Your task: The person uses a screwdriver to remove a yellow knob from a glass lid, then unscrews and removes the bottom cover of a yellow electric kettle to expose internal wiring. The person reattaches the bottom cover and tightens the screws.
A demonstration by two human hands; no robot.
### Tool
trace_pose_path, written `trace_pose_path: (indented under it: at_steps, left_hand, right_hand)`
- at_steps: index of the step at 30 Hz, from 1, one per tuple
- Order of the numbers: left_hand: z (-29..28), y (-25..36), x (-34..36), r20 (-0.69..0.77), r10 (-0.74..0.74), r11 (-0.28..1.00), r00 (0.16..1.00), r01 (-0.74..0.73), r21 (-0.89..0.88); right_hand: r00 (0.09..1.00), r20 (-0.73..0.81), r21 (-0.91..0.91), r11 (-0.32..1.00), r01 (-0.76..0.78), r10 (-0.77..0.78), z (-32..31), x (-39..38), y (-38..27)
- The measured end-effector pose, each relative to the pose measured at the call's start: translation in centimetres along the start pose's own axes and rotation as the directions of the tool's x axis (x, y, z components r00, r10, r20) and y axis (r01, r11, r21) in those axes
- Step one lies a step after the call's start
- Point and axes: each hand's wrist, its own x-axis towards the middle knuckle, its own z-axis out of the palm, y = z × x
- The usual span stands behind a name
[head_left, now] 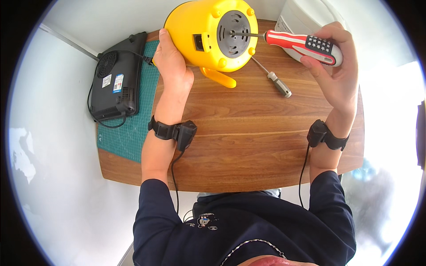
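Observation:
My left hand (pixel 172 60) grips a yellow jug-like appliance (pixel 186 31) from its left side, some fingers hidden behind it. The appliance lies tipped, its underside facing right. That underside has small yellow feet, a dark power socket and a round grey vented plate (pixel 239 48); a yellow handle (pixel 219 79) sticks out below. In my right hand (pixel 339 66) is a screwdriver (pixel 295 42) with a red, white and black star-and-stripe handle, held level. Its tip meets the middle of the vented plate. Fingers and thumb close round the handle's rear end.
A second screwdriver (pixel 280 85), grey-handled, lies on the wooden table (pixel 248 146) below the appliance. At left, a black vented appliance (pixel 116 80) with its cord rests on a green cutting mat (pixel 122 144). A white rounded appliance (pixel 306 17) stands behind my right hand.

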Motion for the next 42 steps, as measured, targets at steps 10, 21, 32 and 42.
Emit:
trace_pose_path:
  at_steps: [10,21,32,42]
  left_hand:
    - [0.6,0.3,-0.9,-0.001,-0.067,0.998,0.998,0.067,-0.001]
    - [0.0,0.5,0.1,-0.014,0.019,0.999,1.000,-0.019,-0.026]
    - [0.0,1.2,0.1,-0.019,0.088,0.996,0.996,-0.088,-0.012]
    - [-0.3,0.5,0.1,-0.028,0.037,0.999,0.999,-0.036,0.038]
  right_hand:
    - [0.973,-0.146,-0.274,0.938,-0.214,0.180,-0.6,0.2,0.2]
    - [0.993,-0.108,-0.409,0.913,-0.011,-0.037,0.9,0.6,-0.3]
    - [0.992,-0.047,-0.186,0.977,0.103,-0.114,0.4,0.9,2.0]
    - [0.951,-0.122,-0.268,0.914,-0.306,0.282,0.6,0.8,1.0]
